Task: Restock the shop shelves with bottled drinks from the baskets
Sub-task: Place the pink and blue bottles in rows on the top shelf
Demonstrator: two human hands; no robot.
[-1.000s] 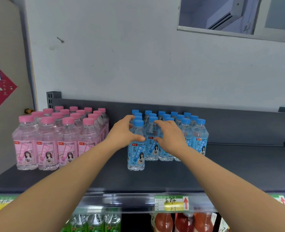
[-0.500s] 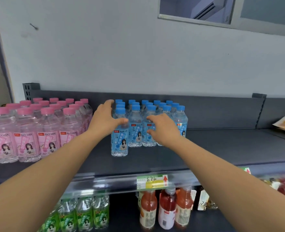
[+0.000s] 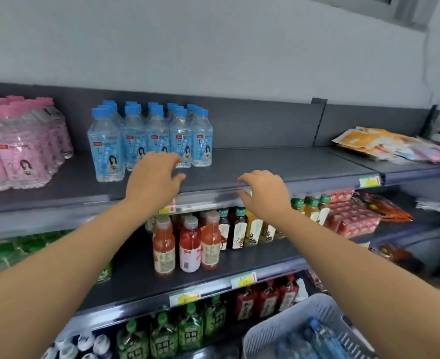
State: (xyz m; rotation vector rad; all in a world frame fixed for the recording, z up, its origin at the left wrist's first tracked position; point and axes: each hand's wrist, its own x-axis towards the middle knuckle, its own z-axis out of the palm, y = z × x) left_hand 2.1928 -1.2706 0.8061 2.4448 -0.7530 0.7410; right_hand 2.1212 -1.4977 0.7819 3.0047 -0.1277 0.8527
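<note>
Several blue-capped water bottles (image 3: 151, 138) stand in rows on the dark top shelf (image 3: 278, 164). My left hand (image 3: 154, 180) hovers just in front of them with relaxed, spread fingers and holds nothing. My right hand (image 3: 264, 194) hangs over the shelf's front edge, fingers loosely bent, empty too. At the bottom right a pale grey basket (image 3: 286, 330) holds more blue-capped bottles (image 3: 317, 335).
Pink-capped soda bottles (image 3: 19, 146) fill the shelf's left end. Flat snack packets (image 3: 384, 146) lie on the right section. Lower shelves carry orange and red drinks (image 3: 188, 244), tea bottles (image 3: 250, 229) and green bottles (image 3: 167, 335).
Both hands have let go of the blue bottles and drawn back toward the shelf's front edge. The view has tilted down and right, bringing the lower shelves and the basket into sight.
</note>
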